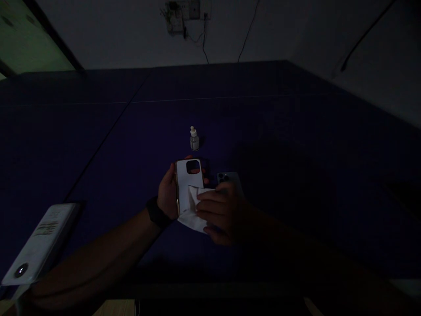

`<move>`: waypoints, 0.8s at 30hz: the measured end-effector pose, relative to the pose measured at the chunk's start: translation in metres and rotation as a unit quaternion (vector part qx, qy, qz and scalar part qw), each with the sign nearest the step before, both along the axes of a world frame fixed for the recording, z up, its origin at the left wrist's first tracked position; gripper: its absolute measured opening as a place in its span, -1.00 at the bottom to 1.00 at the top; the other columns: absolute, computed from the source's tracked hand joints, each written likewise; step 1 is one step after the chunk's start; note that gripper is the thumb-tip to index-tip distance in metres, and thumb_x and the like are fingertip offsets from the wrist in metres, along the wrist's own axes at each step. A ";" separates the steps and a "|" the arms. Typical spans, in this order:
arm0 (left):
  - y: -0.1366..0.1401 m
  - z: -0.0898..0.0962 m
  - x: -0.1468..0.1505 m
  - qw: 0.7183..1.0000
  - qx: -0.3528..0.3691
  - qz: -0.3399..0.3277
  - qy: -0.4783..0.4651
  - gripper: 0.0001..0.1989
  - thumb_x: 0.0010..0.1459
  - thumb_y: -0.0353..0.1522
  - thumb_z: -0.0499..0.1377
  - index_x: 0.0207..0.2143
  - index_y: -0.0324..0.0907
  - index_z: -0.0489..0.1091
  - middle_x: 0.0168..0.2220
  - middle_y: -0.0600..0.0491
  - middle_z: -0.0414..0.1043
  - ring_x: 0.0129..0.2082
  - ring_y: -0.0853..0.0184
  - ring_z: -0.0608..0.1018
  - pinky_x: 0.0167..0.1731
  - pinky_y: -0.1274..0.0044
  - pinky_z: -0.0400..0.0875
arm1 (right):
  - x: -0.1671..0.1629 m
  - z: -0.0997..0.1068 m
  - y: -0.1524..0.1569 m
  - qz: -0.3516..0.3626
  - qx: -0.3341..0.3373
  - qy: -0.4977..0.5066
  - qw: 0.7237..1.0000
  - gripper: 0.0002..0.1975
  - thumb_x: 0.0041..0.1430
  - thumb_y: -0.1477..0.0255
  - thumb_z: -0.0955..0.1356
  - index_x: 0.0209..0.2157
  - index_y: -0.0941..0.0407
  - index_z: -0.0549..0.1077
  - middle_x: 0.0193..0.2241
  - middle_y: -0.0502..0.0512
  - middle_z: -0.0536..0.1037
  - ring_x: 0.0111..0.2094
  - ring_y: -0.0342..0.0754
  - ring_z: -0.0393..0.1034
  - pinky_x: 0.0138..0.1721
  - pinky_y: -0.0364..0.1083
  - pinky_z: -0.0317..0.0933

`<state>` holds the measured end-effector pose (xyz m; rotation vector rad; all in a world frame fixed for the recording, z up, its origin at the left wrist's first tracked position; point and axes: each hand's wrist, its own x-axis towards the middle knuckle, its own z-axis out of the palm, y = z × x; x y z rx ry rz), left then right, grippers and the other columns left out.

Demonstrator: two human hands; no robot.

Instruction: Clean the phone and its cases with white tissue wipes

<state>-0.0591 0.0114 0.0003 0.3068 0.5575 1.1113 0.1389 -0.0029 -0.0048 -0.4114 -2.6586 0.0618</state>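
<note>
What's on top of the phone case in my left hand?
A white cloth, held by your right hand, partly covers the phone case. Its camera cutout shows; the surface under the cloth cannot be seen.

The room is dim; a dark blue counter [279,131] meets a grey wall [115,35] bearing power sockets [194,8], a greenish pane [29,39] at upper left.

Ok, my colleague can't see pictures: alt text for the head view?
A person's left hand holds a white phone case while the right hand holds a white cloth or tissue over its lower part. On the dark table, a phone lies partly hidden, a bottle stands farther back, and a white object lies at left.
</note>
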 end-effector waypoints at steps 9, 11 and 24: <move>0.002 -0.002 -0.001 1.000 -0.002 -0.012 -0.001 -0.40 0.43 -0.02 -0.16 0.41 0.03 0.11 -0.14 -0.07 0.59 -0.26 0.11 0.65 -0.21 0.28 0.48 | -0.001 -0.001 -0.004 -0.049 0.017 0.017 0.999 -0.70 0.33 0.34 0.28 -0.03 0.12 0.55 0.01 0.13 0.67 0.14 0.08 0.42 -0.08 0.09 0.01; 0.003 -0.004 -0.003 1.000 0.003 -0.013 0.004 -0.41 0.43 -0.03 -0.19 0.41 0.04 0.11 -0.13 -0.08 0.59 -0.26 0.09 0.65 -0.23 0.26 0.49 | -0.003 -0.002 -0.006 -0.016 0.025 0.011 1.000 -0.65 0.37 0.27 0.26 0.04 0.13 0.52 0.08 0.12 0.63 0.18 0.06 0.39 -0.07 0.09 0.02; 0.004 -0.010 -0.009 0.998 -0.012 -0.051 -0.034 -0.42 0.35 -0.01 0.06 0.35 0.09 0.17 -0.10 -0.04 0.57 -0.21 0.15 0.64 -0.21 0.39 0.45 | -0.012 -0.007 -0.006 -0.046 0.058 -0.002 0.997 -0.43 0.39 0.04 0.26 0.19 0.17 0.43 0.20 0.17 0.53 0.21 0.08 0.33 -0.04 0.10 0.08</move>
